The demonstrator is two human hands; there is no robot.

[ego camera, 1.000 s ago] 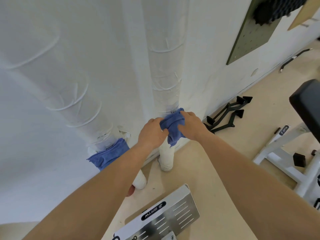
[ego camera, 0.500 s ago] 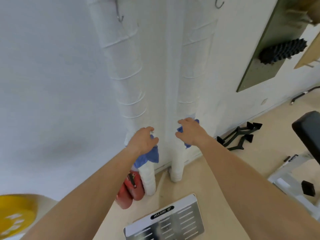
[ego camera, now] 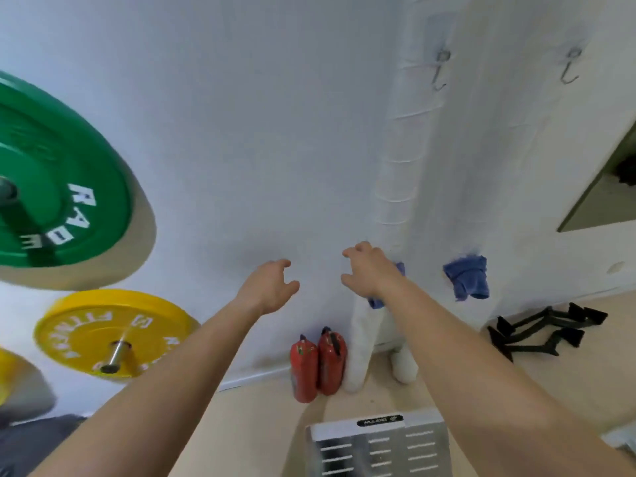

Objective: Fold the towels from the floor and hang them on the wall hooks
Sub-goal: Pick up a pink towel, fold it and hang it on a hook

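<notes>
Filling most of the view is a white wall (ego camera: 241,132), which meets a pale floor (ego camera: 568,390) at the bottom. A green plate (ego camera: 62,187) sits at the left edge with a yellow plate (ego camera: 110,335) below it, both blurred.

Two bare arms reach forward from the lower edge. The left hand (ego camera: 272,287) is held in front of the wall, fingers apart and loosely curled, gripping nothing. The right hand (ego camera: 370,270) is near it but not touching it, and its fingers are also loosely hooked and empty.

A white wrapped pipe (ego camera: 395,201) runs down the wall to the floor, passing behind the right wrist. A slotted metal panel (ego camera: 378,445) lies at the bottom edge. Two red extinguishers (ego camera: 318,363) stand upright by the pipe's foot, and black handles (ego camera: 543,333) lie on the floor to the right.

A blue towel (ego camera: 468,277) hangs bunched against the wall, right of the pipe and well above the floor. Its long axis runs up and down, and its loose ends point at the floor. I cannot tell what holds it there. A second towel (ego camera: 377,302), also blue, is at the pipe. It is mostly hidden behind the right wrist, so I cannot tell which way it lies or whether the wrist touches it.

High on the wall, well above both towels, are a hook (ego camera: 440,74) and a second hook (ego camera: 571,68), each a J hanging down.
</notes>
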